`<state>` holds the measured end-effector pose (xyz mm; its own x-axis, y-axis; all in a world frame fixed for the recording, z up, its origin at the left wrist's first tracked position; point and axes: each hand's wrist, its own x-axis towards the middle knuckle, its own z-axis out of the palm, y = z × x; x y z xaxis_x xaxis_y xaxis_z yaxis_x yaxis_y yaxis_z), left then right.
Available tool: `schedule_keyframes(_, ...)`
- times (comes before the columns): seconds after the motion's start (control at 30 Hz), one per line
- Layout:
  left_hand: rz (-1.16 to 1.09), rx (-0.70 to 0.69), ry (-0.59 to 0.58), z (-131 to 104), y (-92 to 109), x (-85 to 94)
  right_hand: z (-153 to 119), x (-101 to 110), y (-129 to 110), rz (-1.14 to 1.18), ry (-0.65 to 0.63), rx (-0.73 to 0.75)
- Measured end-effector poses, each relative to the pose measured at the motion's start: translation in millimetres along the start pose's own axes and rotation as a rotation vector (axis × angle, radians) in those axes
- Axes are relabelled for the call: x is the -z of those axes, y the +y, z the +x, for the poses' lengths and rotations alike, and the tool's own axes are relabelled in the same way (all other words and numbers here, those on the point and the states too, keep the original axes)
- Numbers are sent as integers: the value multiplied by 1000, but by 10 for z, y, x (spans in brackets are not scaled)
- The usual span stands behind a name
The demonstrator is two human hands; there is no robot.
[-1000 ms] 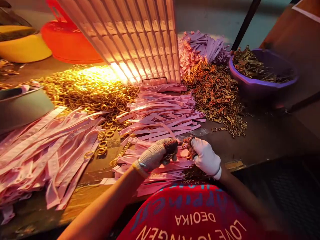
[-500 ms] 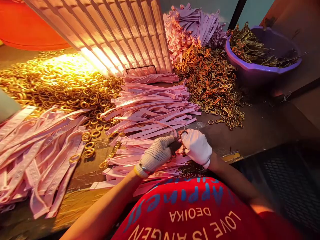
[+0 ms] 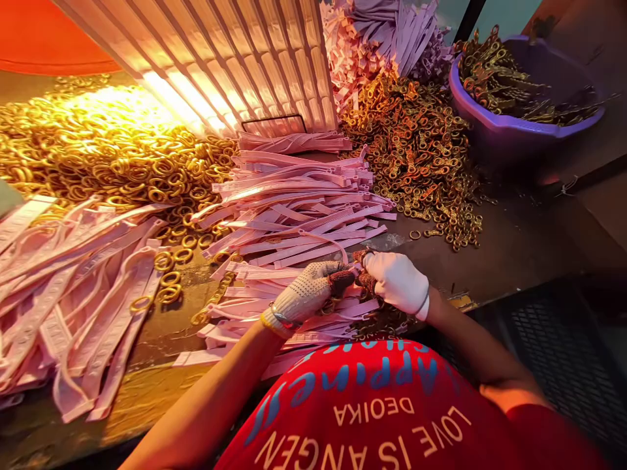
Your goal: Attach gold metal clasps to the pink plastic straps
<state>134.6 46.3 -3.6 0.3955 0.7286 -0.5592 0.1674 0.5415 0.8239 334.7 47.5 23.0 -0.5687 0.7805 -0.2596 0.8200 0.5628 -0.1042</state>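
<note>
My left hand (image 3: 308, 290), in a dotted knit glove with dark fingertips, is closed on one end of a pink strap (image 3: 327, 240); the strap curves up and away from it. Right beside it, my right hand (image 3: 398, 282), in a white glove with brown fingertips, is closed in a pinch at the same end. What lies between its fingertips is too small and covered to make out. Under and beyond both hands lie many pink straps (image 3: 289, 215) in a loose stack. Dark metal pieces (image 3: 385, 321) lie below my right hand, close to my shirt.
Gold rings (image 3: 161, 163) are heaped at the left, behind more pink straps (image 3: 98, 287). Gold clasps (image 3: 416, 150) form a pile at right, near a purple basin (image 3: 519, 124) holding metal pieces. A ribbed panel (image 3: 255, 65) stands behind; purple straps (image 3: 401, 32) are piled beyond.
My right hand has shifted slightly to the right and its brown fingertips show more. My left hand stays at the strap's end. The whole view has tilted a little.
</note>
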Motion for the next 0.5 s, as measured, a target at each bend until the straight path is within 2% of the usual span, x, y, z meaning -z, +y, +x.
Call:
schedule_keyframes(0.17,-51,-17,-33,70,-70,-23,38,-116,-37,-201,48,119)
schedule_keyframes(0.3,-47,-43,3,87,-64,17,128,-204,-42,-214,51,205)
schedule_keyframes(0.43,65,29,20,-148,97,218,240,-213,-80,-196,93,237)
schedule_keyframes(0.5,137,25,131,-371,181,378,274,-218,-124,-186,145,233)
